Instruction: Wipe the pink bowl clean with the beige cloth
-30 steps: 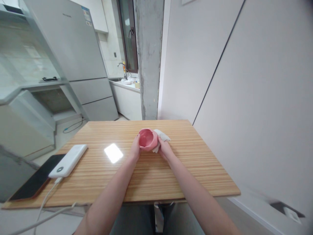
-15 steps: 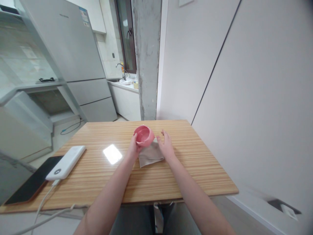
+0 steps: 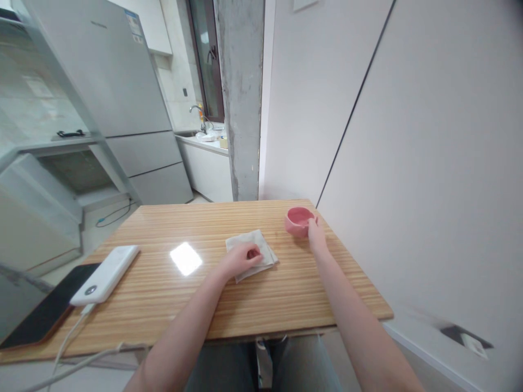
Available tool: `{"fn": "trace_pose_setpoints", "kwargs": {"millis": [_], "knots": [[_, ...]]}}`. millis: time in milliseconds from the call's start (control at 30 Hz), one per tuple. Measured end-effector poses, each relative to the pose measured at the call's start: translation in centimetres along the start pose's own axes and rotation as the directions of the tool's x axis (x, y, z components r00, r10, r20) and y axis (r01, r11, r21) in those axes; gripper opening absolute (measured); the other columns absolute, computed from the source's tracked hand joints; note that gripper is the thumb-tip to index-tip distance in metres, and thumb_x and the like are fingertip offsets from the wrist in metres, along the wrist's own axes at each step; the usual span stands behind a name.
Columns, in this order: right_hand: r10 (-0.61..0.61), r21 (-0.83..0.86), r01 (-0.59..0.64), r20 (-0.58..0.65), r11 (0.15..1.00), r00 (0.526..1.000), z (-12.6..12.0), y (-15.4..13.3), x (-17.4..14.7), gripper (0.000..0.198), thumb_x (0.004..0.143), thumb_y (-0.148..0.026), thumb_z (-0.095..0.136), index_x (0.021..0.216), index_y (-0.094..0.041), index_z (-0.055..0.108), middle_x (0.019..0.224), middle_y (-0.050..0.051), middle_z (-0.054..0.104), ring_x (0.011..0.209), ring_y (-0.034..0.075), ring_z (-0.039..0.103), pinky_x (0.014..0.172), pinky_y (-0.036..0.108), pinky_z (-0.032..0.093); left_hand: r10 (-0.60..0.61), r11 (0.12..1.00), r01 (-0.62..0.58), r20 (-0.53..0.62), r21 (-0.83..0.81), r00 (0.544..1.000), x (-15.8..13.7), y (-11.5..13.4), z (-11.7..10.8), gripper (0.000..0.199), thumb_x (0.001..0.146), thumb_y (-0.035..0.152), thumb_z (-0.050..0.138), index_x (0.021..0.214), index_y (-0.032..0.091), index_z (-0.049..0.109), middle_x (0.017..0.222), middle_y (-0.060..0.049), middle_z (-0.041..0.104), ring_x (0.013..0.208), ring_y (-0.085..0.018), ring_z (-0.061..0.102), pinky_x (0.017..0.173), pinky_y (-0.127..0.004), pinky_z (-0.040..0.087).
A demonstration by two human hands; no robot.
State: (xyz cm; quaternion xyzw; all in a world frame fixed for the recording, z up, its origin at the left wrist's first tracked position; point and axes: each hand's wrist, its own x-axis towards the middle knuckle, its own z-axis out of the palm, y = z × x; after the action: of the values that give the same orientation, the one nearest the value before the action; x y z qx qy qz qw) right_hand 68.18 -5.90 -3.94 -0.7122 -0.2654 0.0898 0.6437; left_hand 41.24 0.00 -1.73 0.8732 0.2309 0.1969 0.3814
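A pink bowl (image 3: 295, 226) with a notched rim stands at the right rear of the table. My right hand (image 3: 317, 238) is closed on its right side, fingers over the rim. Left of the bowl, a folded light-grey cloth (image 3: 261, 242) lies flat on the table. Loosely curled, my left hand (image 3: 245, 257) is over the middle of the cloth and hides part of it. A hollow shows between its fingers, and I see nothing held there. Whether its underside touches the cloth I cannot tell.
A white power bank (image 3: 108, 275) with a cable plugged in rests partly on a dark flat tablet-like slab (image 3: 41, 313) at the left of the wooden table (image 3: 171, 313). A white wall (image 3: 408, 190) rises along the right side. Beyond are a fridge (image 3: 122, 98) and a sink counter.
The pink bowl has passed from my left hand to my right and moved rightward. My left hand has come down over the cloth, its fingers curled.
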Motion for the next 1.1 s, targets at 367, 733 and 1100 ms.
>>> {"fn": "trace_pose_setpoints", "kwargs": {"millis": [367, 733, 1100], "knots": [[0.059, -0.197, -0.07, -0.06, 0.978, 0.996, -3.0, 1.9, 2.0, 0.041, 0.074, -0.03, 0.037, 0.105, -0.015, 0.06, 0.104, 0.01, 0.066, 0.095, 0.022, 0.06, 0.082, 0.031, 0.046, 0.038, 0.986, -0.07, 0.199, 0.154, 0.979, -0.7, 0.2, -0.7, 0.03, 0.067, 0.036, 0.068, 0.092, 0.019, 0.064, 0.095, -0.005, 0.061, 0.087, -0.02, 0.055, 0.073, -0.028, 0.04], [0.06, -0.554, -0.129, -0.14, 0.823, 0.988, -3.6, 2.0, 2.1, 0.043, 0.079, -0.025, 0.032, 0.112, -0.018, 0.059, 0.126, 0.014, 0.054, 0.123, 0.029, 0.043, 0.106, 0.058, 0.017, 0.041, 0.977, -0.085, 0.22, 0.194, 0.975, -1.1, 1.3, -0.8, 0.031, 0.064, 0.024, 0.062, 0.095, 0.021, 0.063, 0.098, -0.005, 0.059, 0.091, -0.021, 0.053, 0.079, -0.029, 0.04], [-0.415, -0.405, 0.346, -0.095, 0.846, 0.905, -3.9, -3.1, -1.4, 0.042, 0.085, -0.031, 0.036, 0.12, -0.015, 0.053, 0.13, 0.016, 0.05, 0.125, 0.025, 0.04, 0.107, 0.05, 0.024, -0.012, 0.99, -0.009, 0.147, 0.138, 0.989, -0.7, 1.0, -0.7, 0.011, 0.062, 0.016, 0.054, 0.071, 0.019, 0.059, 0.074, -0.002, 0.057, 0.07, -0.016, 0.049, 0.064, -0.027, 0.036]]}}
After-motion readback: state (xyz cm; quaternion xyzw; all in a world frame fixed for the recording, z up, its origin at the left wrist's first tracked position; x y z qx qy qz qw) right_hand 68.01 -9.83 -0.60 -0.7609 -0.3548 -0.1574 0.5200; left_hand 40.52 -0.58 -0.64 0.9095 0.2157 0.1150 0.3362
